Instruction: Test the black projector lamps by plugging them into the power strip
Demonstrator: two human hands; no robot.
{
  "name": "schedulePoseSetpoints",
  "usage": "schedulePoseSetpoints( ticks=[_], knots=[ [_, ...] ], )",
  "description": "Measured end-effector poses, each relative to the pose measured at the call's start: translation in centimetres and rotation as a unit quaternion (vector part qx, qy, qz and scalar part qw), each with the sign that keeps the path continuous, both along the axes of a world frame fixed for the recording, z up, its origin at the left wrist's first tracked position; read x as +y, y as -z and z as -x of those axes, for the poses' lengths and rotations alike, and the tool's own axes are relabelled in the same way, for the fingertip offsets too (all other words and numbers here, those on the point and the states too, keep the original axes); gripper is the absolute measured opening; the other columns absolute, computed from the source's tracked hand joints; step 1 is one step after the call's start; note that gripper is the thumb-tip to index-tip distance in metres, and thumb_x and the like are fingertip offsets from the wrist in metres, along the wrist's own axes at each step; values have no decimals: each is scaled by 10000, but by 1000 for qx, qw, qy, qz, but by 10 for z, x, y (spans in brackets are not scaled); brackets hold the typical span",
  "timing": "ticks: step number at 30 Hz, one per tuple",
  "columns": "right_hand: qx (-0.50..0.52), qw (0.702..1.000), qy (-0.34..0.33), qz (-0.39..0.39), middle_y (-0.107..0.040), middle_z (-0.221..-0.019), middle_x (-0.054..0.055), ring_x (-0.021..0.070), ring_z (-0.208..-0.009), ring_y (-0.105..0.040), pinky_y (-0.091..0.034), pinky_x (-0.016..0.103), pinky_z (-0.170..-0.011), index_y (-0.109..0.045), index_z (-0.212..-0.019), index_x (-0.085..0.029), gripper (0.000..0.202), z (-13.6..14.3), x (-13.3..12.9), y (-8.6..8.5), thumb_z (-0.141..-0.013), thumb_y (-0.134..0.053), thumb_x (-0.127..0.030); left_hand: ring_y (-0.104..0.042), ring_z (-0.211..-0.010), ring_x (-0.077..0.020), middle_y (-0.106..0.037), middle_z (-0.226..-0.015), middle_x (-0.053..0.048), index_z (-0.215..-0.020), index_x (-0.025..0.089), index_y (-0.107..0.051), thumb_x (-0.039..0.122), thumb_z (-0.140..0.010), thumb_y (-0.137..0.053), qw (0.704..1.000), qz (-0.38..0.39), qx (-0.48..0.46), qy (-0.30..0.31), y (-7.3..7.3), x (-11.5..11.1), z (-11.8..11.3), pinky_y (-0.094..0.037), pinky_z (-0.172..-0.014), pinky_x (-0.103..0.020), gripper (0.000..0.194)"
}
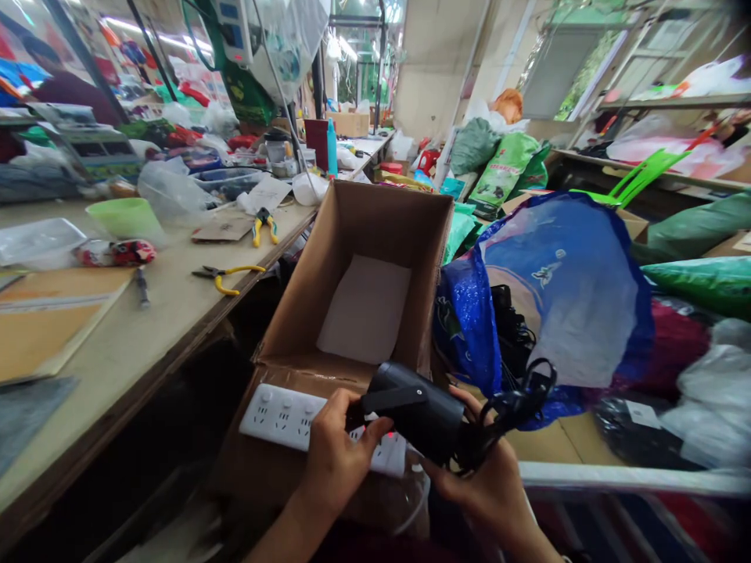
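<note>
Before your body, seen from the head camera, you have the black cylinder (425, 414) between your two hands, above the near side of the open cardboard box (387, 219). It looks like a lamp, and it is tilted, with its left end higher than its right end. The fingers of your left hand (335, 450) are closed on the left part of its flat bracket (392, 400); the exact contact is partly hidden. The fingers of your right hand (496, 485) are gripping it around the right end, together with the bundled black cord (528, 391), whose loops stick out to the right.

Under your hands, you can see a white power strip (275, 414) lying slantwise, with a red light glowing on it. Inside the box, a white sheet (367, 313) covers part of the bottom. Just beside the box, on the right, a blue bag (472, 328) stands open and contains black items (513, 320).

At your left is the counter (170, 352). On it, near the edge, lie the yellow-handled pliers (226, 277), and behind them the pliers with yellow and green handles (265, 227). Farther left stands a light green container (120, 219), and closer to you lies an orange-brown folder (59, 320).
</note>
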State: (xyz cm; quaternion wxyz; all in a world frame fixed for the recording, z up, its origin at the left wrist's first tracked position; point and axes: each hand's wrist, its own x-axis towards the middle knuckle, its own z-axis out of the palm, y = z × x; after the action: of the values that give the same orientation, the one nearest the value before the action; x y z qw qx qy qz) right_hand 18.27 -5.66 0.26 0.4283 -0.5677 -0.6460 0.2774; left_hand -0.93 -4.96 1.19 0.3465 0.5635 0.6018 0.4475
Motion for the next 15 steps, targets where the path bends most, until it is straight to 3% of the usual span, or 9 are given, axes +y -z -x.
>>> schedulePoseSetpoints(
  ticks=[3,7,9,12,15],
  knots=[
    [-57,997,44,-11,-607,-1080,128,334,-928,-633,-528,481,-797,-354,-1259,-241,788,4,-5,1,-577,-745,-294,-603,-670,-226,-618,-692,-31,-752,214,-542,374,-735,-669,1000,-6,22,-9,7,-7,-4,-456,-631,-317,205],
    [-73,995,62,-18,-623,-1070,126,342,-932,-633,-526,484,-806,-406,-1247,-237,723,9,-2,0,-599,-722,-293,-621,-725,-233,-659,-774,-50,-877,208,-586,312,-761,-628,999,23,4,43,6,-14,-12,-465,-679,-329,162],
    [-60,998,22,-13,-599,-1151,117,328,-1014,-609,-510,464,-861,-381,-1284,-243,731,3,4,4,-636,-716,-284,-625,-744,-228,-673,-796,-51,-919,204,-593,303,-762,-619,996,51,-30,62,1,-15,-14,-467,-693,-327,188],
    [-37,997,-64,-1,-546,-1255,107,314,-1129,-546,-473,439,-929,-351,-1327,-242,792,-21,14,11,-643,-748,-284,-617,-686,-202,-657,-709,-23,-814,192,-595,301,-687,-672,986,107,-121,32,-9,-9,-7,-476,-646,-303,185],
    [-99,984,-147,33,-612,-1140,95,286,-1039,-590,-497,408,-866,-569,-1100,-222,380,-49,21,15,-735,-669,-258,-600,-589,-156,-601,-608,32,-701,186,-545,282,-586,-737,960,149,-238,-16,-21,1,12,-502,-583,-273,244]
  ],
)
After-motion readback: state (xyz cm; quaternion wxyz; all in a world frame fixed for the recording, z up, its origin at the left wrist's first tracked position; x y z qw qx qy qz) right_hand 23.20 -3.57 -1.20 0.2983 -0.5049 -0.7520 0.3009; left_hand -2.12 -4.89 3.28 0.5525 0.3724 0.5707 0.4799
